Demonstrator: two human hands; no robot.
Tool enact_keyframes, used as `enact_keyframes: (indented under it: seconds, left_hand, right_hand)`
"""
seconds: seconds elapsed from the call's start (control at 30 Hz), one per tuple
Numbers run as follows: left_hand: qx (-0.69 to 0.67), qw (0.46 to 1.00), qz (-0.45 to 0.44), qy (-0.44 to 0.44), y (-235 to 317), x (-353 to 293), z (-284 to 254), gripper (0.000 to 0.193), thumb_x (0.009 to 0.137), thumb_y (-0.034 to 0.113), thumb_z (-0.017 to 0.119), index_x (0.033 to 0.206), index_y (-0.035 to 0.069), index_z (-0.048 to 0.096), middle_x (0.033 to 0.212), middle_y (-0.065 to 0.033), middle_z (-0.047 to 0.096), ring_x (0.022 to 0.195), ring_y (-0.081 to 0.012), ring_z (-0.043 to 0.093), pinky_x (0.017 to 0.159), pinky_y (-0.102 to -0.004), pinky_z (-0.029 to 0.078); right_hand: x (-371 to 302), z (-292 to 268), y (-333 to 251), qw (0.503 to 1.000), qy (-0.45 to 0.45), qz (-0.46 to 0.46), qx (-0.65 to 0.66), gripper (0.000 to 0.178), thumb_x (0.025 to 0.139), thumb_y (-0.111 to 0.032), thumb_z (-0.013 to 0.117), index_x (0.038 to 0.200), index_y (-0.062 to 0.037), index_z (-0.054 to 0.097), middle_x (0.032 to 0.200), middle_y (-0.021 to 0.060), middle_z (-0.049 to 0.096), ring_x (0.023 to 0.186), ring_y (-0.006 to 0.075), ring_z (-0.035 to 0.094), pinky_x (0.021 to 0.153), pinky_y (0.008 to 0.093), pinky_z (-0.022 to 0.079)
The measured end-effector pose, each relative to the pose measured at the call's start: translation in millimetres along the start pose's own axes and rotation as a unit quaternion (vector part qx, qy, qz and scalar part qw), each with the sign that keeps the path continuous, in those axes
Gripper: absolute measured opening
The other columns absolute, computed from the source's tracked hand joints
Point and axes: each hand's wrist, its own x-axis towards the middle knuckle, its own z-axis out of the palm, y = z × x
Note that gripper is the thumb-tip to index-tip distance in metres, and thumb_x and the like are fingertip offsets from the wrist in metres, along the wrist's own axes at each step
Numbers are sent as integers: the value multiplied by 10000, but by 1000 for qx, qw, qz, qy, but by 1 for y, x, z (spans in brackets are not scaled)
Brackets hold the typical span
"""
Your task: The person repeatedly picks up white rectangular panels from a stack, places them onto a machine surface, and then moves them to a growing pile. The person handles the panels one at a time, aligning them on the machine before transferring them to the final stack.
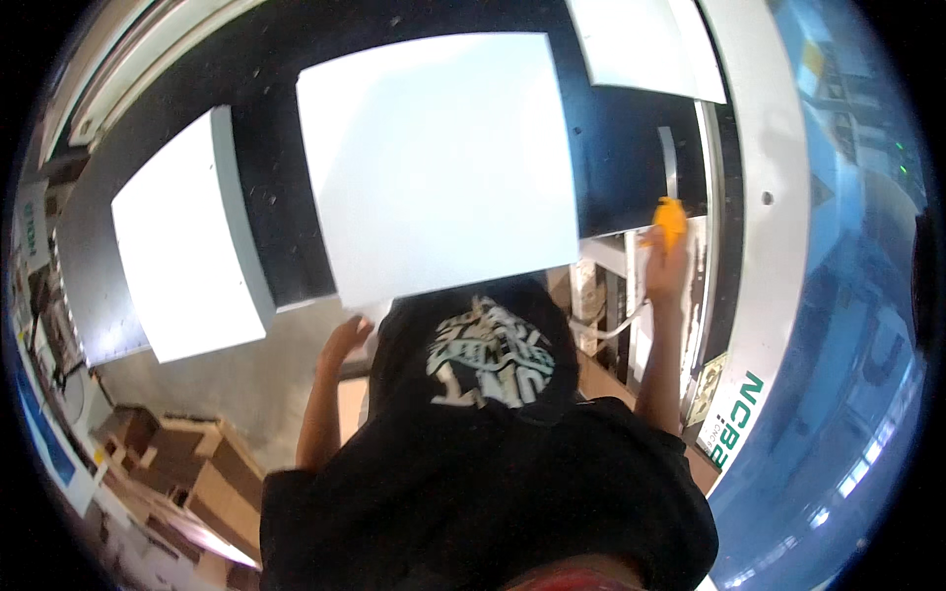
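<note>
My right hand is closed around an orange air blow gun. Its long, pale nozzle points away from me over the black bed, right of a large white panel. A pale hose curves beside my right forearm. The white panel lies flat, its near edge close to my body. My left hand is low, just off that panel's near left corner. Its fingers look loosely curled, with nothing visible in them, though they are partly hidden.
A thick white panel lies at the left on the black machine bed. Another white panel sits at the far right, by a pale machine rail. Blue film or sheeting stands beyond it. Brown cartons are at lower left.
</note>
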Motion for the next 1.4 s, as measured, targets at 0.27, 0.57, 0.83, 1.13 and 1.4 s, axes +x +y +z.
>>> enact_keyframes:
  seconds: [0.27,0.57,0.83,1.13,1.4]
  left_hand:
    - [54,987,68,-136,203,-148,-132,301,939,302,594,1131,97,702,1063,-156,729,1000,-340,690,876,-428,531]
    - [64,849,486,195,486,-62,-222,422,1009,344,562,1338,83,606,1305,-144,647,1239,-312,580,1072,-439,430]
    - [305,784,410,351,635,88,-183,662,980,394,586,1525,84,372,1583,-255,297,1467,-410,298,1196,-506,274]
    - [278,765,452,364,599,92,-163,655,985,380,578,1533,85,374,1584,-269,293,1473,-424,286,1217,-494,241]
    - [201,792,285,501,584,66,-186,748,973,503,540,1485,-26,406,1601,-283,230,1509,-452,129,1203,-613,107]
  right_hand:
    - [46,-9,-18,984,67,132,-103,513,1056,-351,472,1398,24,401,926,244,685,846,423,692,708,473,534]
    - [17,-33,48,950,-153,134,238,392,1023,-340,567,1242,-15,557,892,71,596,722,142,584,676,294,492]
    - [-48,-39,149,930,329,163,-3,401,1050,-320,537,1300,-7,547,991,150,727,920,250,718,798,351,551]
    - [-47,-11,124,899,409,79,-139,403,977,-130,618,1336,16,507,1299,236,576,1174,391,586,978,451,481]
    - [173,-14,88,955,265,-111,-75,313,928,-161,642,1221,-51,629,1366,199,513,1295,390,456,1097,531,348]
